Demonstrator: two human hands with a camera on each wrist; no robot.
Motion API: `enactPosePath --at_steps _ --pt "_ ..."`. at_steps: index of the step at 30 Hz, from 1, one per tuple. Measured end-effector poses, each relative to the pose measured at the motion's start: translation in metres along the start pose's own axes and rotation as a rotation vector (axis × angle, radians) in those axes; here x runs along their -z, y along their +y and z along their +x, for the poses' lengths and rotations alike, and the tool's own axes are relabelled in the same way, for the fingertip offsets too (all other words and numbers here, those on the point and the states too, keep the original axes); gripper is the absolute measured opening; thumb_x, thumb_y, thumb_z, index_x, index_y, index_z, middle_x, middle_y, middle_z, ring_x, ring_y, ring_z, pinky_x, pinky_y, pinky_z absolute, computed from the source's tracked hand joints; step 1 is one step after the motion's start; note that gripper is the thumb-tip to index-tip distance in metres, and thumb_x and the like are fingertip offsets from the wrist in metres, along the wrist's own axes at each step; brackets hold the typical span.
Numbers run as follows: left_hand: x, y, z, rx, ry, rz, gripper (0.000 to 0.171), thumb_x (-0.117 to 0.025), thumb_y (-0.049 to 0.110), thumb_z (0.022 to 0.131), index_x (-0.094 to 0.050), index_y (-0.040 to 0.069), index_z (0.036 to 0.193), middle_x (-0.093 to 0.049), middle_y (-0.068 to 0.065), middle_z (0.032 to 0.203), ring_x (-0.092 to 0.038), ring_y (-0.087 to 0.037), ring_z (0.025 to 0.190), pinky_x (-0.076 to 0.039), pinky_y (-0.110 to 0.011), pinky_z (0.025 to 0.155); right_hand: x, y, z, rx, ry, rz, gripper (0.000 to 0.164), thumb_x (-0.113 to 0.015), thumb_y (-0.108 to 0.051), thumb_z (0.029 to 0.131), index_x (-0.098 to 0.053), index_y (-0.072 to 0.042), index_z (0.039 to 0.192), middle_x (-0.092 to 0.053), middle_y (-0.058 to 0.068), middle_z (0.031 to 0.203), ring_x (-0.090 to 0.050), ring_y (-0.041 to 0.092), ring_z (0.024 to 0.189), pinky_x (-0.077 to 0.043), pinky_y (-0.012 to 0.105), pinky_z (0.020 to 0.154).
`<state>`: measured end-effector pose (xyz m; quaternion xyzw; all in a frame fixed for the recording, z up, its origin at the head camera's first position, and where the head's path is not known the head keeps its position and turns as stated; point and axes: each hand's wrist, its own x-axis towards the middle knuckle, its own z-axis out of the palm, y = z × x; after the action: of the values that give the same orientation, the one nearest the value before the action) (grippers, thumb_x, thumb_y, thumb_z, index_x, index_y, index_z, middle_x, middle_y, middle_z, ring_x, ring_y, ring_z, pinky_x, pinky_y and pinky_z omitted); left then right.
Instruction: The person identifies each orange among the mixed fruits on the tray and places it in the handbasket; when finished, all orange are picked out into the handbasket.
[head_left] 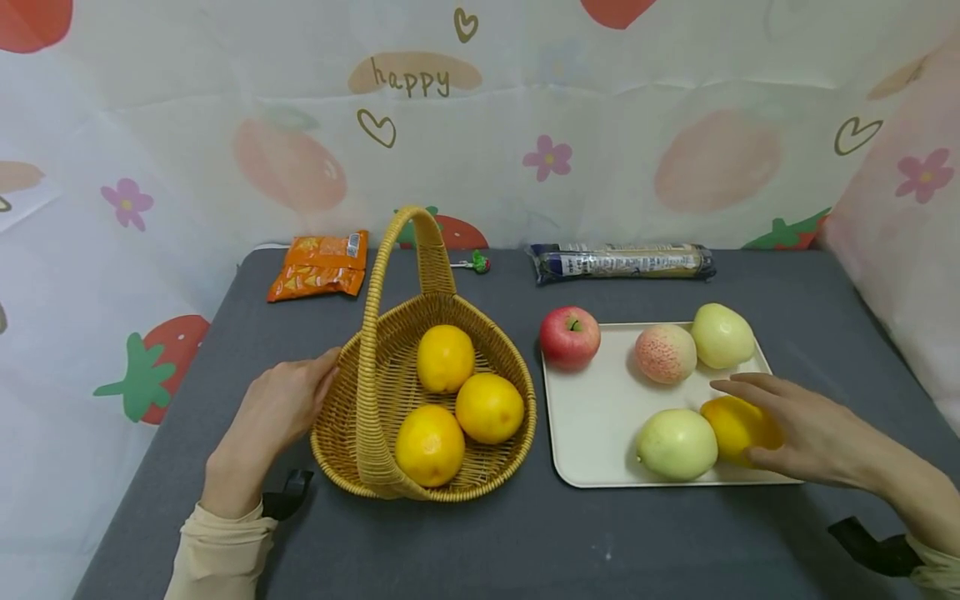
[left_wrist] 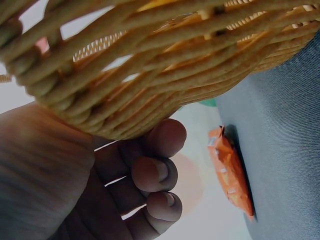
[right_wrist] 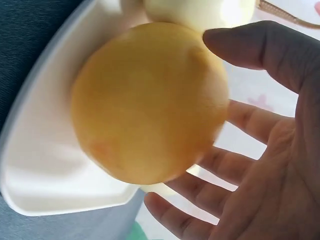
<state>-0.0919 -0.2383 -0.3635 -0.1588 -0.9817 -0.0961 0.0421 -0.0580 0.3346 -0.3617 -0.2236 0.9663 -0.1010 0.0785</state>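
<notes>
A woven wicker basket (head_left: 525, 392) with an arched handle holds three oranges, one of them an orange (head_left: 446, 358) near its back. My left hand (head_left: 288, 404) grips the basket's left rim; in the left wrist view its fingers (left_wrist: 155, 172) curl beside the weave, with the thumb hidden. Over the right side of a white tray (head_left: 592, 425), my right hand (head_left: 817, 429) is spread around a smooth yellow-orange fruit (right_wrist: 150, 102). Its thumb and fingers lie along opposite sides of that fruit, with the palm apart from it. A pale green fruit (head_left: 677, 444) sits against its left side.
A red apple (head_left: 570, 337) sits at the tray's back left corner. Toward the tray's back right are a speckled peach (head_left: 666, 353) and another pale green fruit (head_left: 722, 336). Along the table's back lie an orange snack bag (head_left: 321, 265), a lollipop (head_left: 478, 262) and a long wrapped packet (head_left: 622, 262).
</notes>
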Motion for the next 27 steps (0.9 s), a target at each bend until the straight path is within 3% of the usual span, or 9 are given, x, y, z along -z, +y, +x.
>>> enactPosePath --at_steps 10,27 --pt "-0.0014 0.0001 -0.0006 -0.012 0.014 0.003 0.023 -0.057 0.016 0.098 -0.062 0.005 0.118 -0.064 -0.007 0.071 -0.055 -0.018 0.058 -0.05 -0.042 0.057 -0.0077 0.0039 0.0012 0.03 -0.02 -0.033 0.075 -0.087 -0.04 0.068 -0.057 -0.017 0.132 -0.062 0.004 0.123 -0.058 0.014 0.095 -0.048 0.03 0.07" --pt "-0.0015 -0.001 -0.0012 -0.006 0.009 0.003 0.027 -0.056 0.016 0.099 -0.062 0.004 0.122 -0.067 -0.011 0.076 -0.059 -0.02 0.06 -0.052 -0.045 0.059 -0.0053 0.0017 0.0024 -0.013 -0.043 -0.015 0.074 -0.085 -0.048 0.069 -0.058 -0.019 0.132 -0.062 0.005 0.123 -0.057 0.012 0.091 -0.046 0.029 0.068"
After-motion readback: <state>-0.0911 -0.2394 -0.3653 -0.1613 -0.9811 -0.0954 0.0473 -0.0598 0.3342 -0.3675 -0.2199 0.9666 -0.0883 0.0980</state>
